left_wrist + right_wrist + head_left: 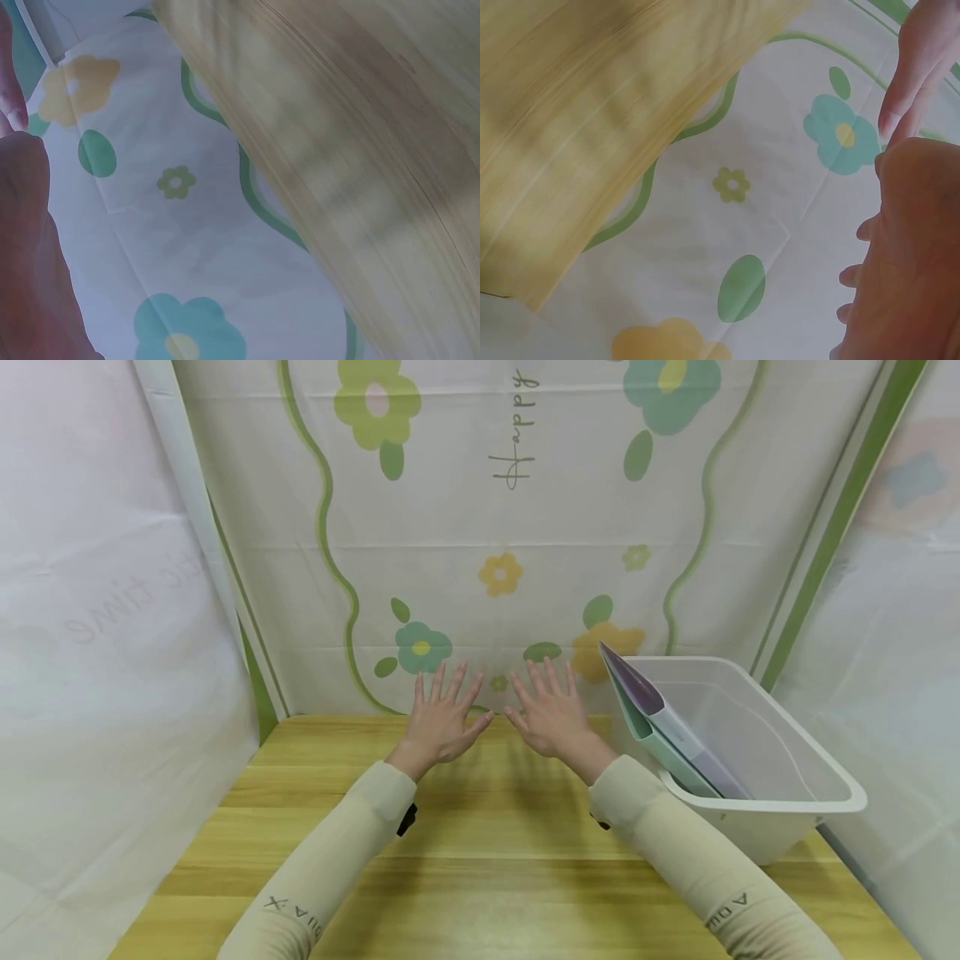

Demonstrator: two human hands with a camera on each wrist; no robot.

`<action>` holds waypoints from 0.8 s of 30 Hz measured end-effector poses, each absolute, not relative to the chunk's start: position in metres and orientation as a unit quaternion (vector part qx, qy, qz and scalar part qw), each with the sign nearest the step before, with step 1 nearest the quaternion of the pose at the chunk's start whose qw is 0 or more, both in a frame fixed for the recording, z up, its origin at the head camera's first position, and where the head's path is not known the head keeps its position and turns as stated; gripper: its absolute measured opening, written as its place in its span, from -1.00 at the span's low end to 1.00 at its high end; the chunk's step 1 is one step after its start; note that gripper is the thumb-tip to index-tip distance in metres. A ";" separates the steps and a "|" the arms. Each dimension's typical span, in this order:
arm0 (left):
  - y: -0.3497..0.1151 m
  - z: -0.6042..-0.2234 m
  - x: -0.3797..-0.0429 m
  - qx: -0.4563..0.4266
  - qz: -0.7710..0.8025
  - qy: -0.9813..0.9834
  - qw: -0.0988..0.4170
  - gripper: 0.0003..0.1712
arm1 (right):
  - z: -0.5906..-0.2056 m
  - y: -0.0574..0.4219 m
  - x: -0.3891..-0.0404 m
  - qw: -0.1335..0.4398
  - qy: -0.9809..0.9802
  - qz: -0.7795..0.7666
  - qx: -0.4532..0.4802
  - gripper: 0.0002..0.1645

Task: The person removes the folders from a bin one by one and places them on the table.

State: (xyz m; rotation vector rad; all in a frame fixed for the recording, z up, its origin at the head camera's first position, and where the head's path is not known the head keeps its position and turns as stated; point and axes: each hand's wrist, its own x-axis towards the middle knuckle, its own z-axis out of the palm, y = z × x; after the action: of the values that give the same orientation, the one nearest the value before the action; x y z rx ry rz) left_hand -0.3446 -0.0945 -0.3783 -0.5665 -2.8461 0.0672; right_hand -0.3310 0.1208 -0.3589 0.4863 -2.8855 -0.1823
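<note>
Both hands are held out over the far part of the wooden table [480, 827], with fingers straight and spread. My left hand [442, 718] holds nothing; its thumb points toward the other hand. Opposite it, my right hand [552, 717] also holds nothing, and a small gap separates the two thumbs. To the right of the right hand stands a white plastic bin [787, 810]. Leaning inside it are a purple folder [693, 747] and a mint-green folder [671, 764], whose upper ends stick out above the rim. Each wrist view shows part of its hand at the outer edge.
A white curtain [442, 527] with printed flowers hangs behind the table's far edge. Further white sheets hang at the left [97, 635] and at the right [892, 693]. The bin stands near the table's right edge.
</note>
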 end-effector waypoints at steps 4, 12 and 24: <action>-0.095 -0.378 -0.343 -0.197 0.019 -0.973 0.119 -0.11 | -0.358 0.121 -0.329 0.104 -0.978 -0.062 0.167 -0.18; -0.095 -0.377 -0.339 -0.199 0.032 -0.973 0.117 -0.12 | -0.358 0.122 -0.324 0.111 -0.976 -0.064 0.176 -0.19; -0.095 -0.380 -0.336 -0.205 0.035 -0.970 0.129 -0.12 | -0.359 0.123 -0.316 0.101 -0.976 -0.066 0.179 -0.18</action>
State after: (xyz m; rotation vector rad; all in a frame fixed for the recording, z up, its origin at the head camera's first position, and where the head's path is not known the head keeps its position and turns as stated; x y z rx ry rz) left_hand -0.3360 -0.0952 -0.3796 -0.5952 -2.8196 0.1021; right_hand -0.3163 0.1232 -0.3588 0.5303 -2.8848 -0.1938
